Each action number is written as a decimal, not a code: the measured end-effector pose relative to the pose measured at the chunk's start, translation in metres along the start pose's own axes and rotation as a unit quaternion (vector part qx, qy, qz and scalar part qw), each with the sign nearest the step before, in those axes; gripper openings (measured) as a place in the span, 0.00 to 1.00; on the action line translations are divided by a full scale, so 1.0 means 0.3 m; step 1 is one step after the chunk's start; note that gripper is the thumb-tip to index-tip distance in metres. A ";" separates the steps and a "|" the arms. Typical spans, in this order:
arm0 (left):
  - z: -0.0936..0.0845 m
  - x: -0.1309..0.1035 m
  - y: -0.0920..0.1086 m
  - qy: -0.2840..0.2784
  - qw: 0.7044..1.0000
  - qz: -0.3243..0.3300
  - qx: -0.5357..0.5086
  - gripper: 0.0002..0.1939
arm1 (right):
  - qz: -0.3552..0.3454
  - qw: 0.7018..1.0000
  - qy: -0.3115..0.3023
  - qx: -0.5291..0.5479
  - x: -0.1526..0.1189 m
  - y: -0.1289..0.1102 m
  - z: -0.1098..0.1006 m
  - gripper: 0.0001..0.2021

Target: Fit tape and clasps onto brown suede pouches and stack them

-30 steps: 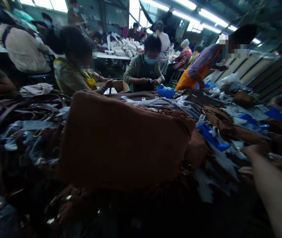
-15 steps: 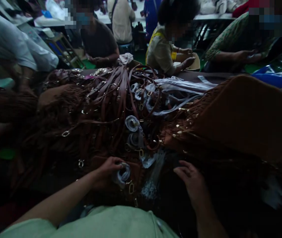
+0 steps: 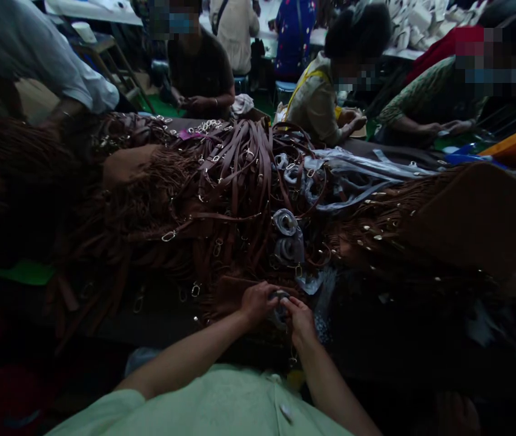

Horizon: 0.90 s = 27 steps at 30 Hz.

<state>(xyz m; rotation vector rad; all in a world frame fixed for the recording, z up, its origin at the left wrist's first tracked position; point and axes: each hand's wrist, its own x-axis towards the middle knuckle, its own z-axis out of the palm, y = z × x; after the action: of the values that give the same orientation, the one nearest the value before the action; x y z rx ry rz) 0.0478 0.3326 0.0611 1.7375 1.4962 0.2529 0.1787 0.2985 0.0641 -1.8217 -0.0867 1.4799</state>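
Note:
My left hand point(image 3: 258, 304) is closed on a coiled strap point(image 3: 280, 315) wrapped in clear plastic, just above the near edge of the heap. Meeting it from the other side, my right hand point(image 3: 301, 318) pinches the top of the same coil. A metal clasp point(image 3: 293, 358) dangles below my right hand. Beneath my left hand lies a brown leather piece point(image 3: 231, 287) with fringe. Two more wrapped strap coils, one of them a pale roll point(image 3: 284, 222), lie just beyond my hands. To the right is a bundle of thin clear strips point(image 3: 326, 297).
Loose brown straps point(image 3: 249, 157) with metal clasps are heaped across the table. A large brown fringed piece point(image 3: 476, 212) lies at right, near white plastic wrapping point(image 3: 353, 166). Several people sit or stand around; a worker in white point(image 3: 58, 60) leans over at left.
My right hand has come left from the dark table area to the coil and now grips it alongside my left hand. The whole view has shifted, with the heap appearing further right.

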 end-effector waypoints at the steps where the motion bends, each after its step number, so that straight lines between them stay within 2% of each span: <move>1: -0.001 0.000 -0.002 -0.002 1.000 0.004 0.001 0.15 | -0.008 1.000 0.005 0.001 0.002 0.005 0.007 0.26; 8: -0.018 0.011 -0.020 -0.023 1.000 0.019 -0.004 0.15 | -0.036 0.999 0.040 -0.002 0.019 0.017 0.036 0.25; 18: -0.020 0.035 -0.021 -0.045 0.999 0.019 -0.020 0.16 | -0.090 0.985 0.070 -0.130 0.078 0.044 0.024 0.25; 23: -0.031 0.043 -0.023 -0.063 0.998 0.006 -0.026 0.17 | -0.167 0.940 0.075 -0.289 0.084 0.071 -0.003 0.22; 27: -0.049 0.043 -0.016 -0.081 0.997 0.009 -0.017 0.18 | -0.231 0.879 0.060 -0.414 0.049 0.061 -0.016 0.15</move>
<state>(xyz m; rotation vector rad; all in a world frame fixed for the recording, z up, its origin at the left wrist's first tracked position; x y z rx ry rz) 0.0387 0.3506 0.0631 1.7031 1.3538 0.1422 0.1801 0.2906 0.0415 -2.3037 -1.1667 1.0297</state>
